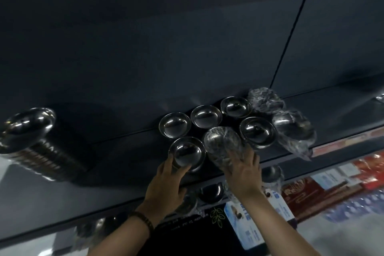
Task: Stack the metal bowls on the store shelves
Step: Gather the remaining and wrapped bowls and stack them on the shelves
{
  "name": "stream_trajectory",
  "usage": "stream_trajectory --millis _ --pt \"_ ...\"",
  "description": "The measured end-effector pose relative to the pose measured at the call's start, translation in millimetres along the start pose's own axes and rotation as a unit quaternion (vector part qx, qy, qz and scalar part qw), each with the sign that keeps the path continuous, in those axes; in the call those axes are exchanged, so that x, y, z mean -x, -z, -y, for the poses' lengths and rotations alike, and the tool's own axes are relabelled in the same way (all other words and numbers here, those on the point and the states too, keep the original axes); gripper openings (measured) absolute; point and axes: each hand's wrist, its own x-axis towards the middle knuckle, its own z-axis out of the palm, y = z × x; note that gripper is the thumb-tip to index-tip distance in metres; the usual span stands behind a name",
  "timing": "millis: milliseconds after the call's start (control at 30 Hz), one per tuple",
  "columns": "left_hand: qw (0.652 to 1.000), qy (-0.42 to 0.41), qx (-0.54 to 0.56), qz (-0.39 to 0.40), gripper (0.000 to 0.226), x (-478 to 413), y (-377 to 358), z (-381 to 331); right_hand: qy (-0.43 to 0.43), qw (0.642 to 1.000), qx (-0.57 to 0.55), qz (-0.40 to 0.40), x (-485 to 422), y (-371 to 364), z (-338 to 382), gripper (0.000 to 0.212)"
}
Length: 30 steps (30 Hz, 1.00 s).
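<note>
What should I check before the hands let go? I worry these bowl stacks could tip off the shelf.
1. Left hand on the bare bowl stack: fingers on its side, ok.
2. Right hand on the plastic-wrapped stack: grip on its lower part, ok.
3. Wrapped stack upright: leaning, not ok.
4. Both stacks' bases seated on the dark shelf: hidden by hands, cannot tell.
5. Neighbouring open stack: close beside the wrapped one, contact cannot tell.
6. Wrapped stack at the right end: plastic hangs over the shelf edge, not ok.
</note>
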Motion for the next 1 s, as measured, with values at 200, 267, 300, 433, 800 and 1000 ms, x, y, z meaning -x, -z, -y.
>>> stream_trajectory --millis 200,267,300,433,800,1000 --pt "0.999 0.039 0.015 0.014 0.093 -7.8 -18.8 -7.6 0.007 0.997 -0.062 0.045 -20.2 -22.3 -19.4 0.056" --pt "0.999 0.039 0.023 0.011 0.092 -8.5 -19.0 -8.4 0.013 0.997 -0.064 0.047 -24.0 -30.9 -25.2 0.048" --pt "0.999 0.041 0.027 0.011 0.091 -8.5 -17.9 -8.7 0.013 0.996 -0.083 0.042 -25.0 -28.7 -24.8 0.043" --pt "0.997 0.052 0.047 0.011 0.085 -9.2 -13.7 -5.3 0.042 0.979 -0.178 0.089 -19.8 -8.1 -16.8 0.042" --pt "0.992 -0.014 0.123 0.039 0.087 -2.2 5.1 33.6 0.059 0.966 -0.221 -0.121 20.1 50.4 26.2 0.024" --pt "0.989 0.001 0.145 0.022 0.081 2.6 21.2 57.6 0.057 0.965 -0.246 -0.074 22.6 46.6 70.4 0.023"
